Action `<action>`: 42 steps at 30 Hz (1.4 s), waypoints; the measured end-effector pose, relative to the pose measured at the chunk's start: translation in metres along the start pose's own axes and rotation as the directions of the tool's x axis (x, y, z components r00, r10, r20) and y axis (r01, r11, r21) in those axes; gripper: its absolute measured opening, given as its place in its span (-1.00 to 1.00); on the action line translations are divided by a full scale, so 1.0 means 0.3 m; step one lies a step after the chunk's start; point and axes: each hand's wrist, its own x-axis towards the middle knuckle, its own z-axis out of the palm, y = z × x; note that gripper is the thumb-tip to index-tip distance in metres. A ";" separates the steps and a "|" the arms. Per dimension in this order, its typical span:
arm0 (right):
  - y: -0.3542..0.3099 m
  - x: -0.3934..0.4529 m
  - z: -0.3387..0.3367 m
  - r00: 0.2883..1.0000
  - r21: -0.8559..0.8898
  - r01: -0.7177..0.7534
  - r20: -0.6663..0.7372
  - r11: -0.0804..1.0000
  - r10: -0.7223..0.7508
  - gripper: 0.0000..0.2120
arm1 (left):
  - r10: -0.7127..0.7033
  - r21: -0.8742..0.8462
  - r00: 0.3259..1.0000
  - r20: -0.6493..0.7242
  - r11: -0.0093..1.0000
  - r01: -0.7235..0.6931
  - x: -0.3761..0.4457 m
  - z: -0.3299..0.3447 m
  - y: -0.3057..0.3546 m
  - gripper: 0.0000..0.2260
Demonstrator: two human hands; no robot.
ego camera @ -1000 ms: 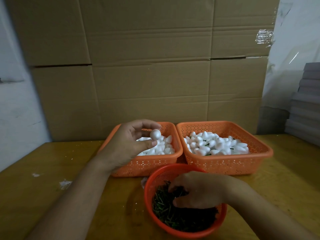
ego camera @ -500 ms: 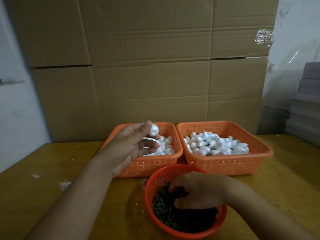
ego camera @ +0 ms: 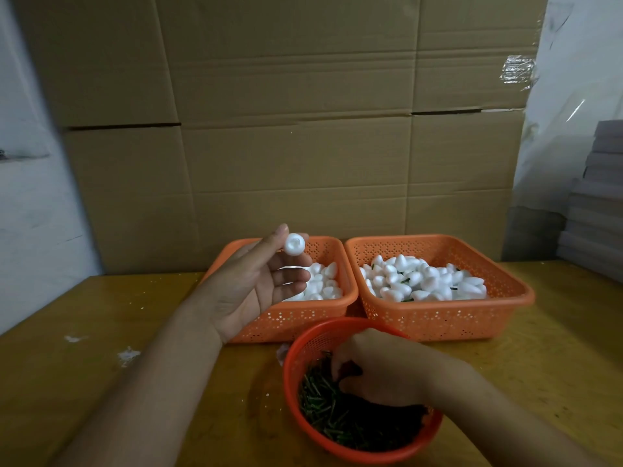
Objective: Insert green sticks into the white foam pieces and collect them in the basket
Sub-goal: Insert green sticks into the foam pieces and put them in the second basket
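My left hand is raised palm-up over the left orange basket and pinches one white foam piece between thumb and forefinger, its flat end facing me. That basket holds plain white foam pieces. The right orange basket holds foam pieces with green sticks in them. My right hand reaches down into the round red basket of loose green sticks, fingers curled among them; whether it holds one is hidden.
Everything stands on a yellow wooden table with white foam crumbs at the left. A wall of cardboard boxes rises right behind the baskets. Grey stacked sheets sit at the far right.
My left hand has turned palm-up and lifted the foam piece higher, now held at the fingertips. My right hand stays among the green sticks, shifting only slightly.
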 end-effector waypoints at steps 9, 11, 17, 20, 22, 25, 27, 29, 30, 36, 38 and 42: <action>-0.018 -0.010 -0.027 0.994 0.049 -0.006 -0.106 0.999 0.011 -0.79 | 0.006 0.017 1.000 -0.014 1.000 -0.006 -0.001 0.004 -0.003 -0.80; -0.021 -0.013 -0.033 0.992 0.065 -0.010 -0.127 0.998 0.018 -0.81 | 0.007 0.019 1.000 -0.012 1.000 -0.007 -0.001 0.004 -0.003 -0.81; -0.030 -0.021 -0.045 0.987 0.097 -0.023 -0.158 0.995 0.038 -0.88 | 0.004 0.015 1.000 -0.018 1.000 -0.004 -0.003 0.001 -0.004 -0.79; -0.030 -0.030 -0.070 0.991 0.163 0.004 -0.130 0.987 0.018 -0.92 | 0.009 0.023 1.000 0.001 1.000 -0.009 -0.003 0.001 -0.004 -0.83; -0.027 -0.036 -0.087 0.992 0.218 0.023 -0.126 0.976 0.005 -0.91 | 0.012 0.009 1.000 0.000 1.000 -0.012 -0.001 -0.003 -0.008 -0.82; -0.017 -0.044 -0.102 0.998 0.359 0.038 -0.065 0.933 -0.016 -0.91 | 0.006 0.002 1.000 0.001 1.000 -0.006 0.001 -0.006 -0.013 -0.83; -0.020 -0.053 -0.113 0.999 0.575 0.037 -0.004 0.817 -0.042 -0.93 | 0.001 0.007 1.000 0.005 1.000 -0.001 0.003 -0.006 -0.015 -0.85; -0.034 -0.059 -0.127 0.996 0.867 0.055 -0.011 0.496 -0.091 -0.91 | 0.000 0.007 1.000 0.006 1.000 0.000 0.003 -0.006 -0.014 -0.87; -0.041 -0.057 -0.135 0.994 0.956 0.071 -0.044 0.285 -0.101 -0.93 | 0.001 0.006 1.000 0.006 1.000 -0.001 0.002 -0.007 -0.013 -0.87; -0.081 -0.035 -0.151 0.978 0.966 0.113 -0.066 -0.233 0.200 -0.85 | 0.011 0.011 1.000 0.010 1.000 -0.011 -0.001 -0.007 -0.010 -0.79; -0.083 -0.030 -0.149 0.964 0.967 0.102 -0.039 -0.232 0.262 -0.87 | 0.009 0.005 1.000 -0.001 1.000 -0.009 0.000 -0.006 -0.010 -0.80; -0.079 -0.017 -0.144 0.951 0.947 0.124 -0.029 -0.295 0.307 -0.92 | 0.005 0.012 1.000 0.000 1.000 -0.005 -0.001 -0.006 -0.010 -0.84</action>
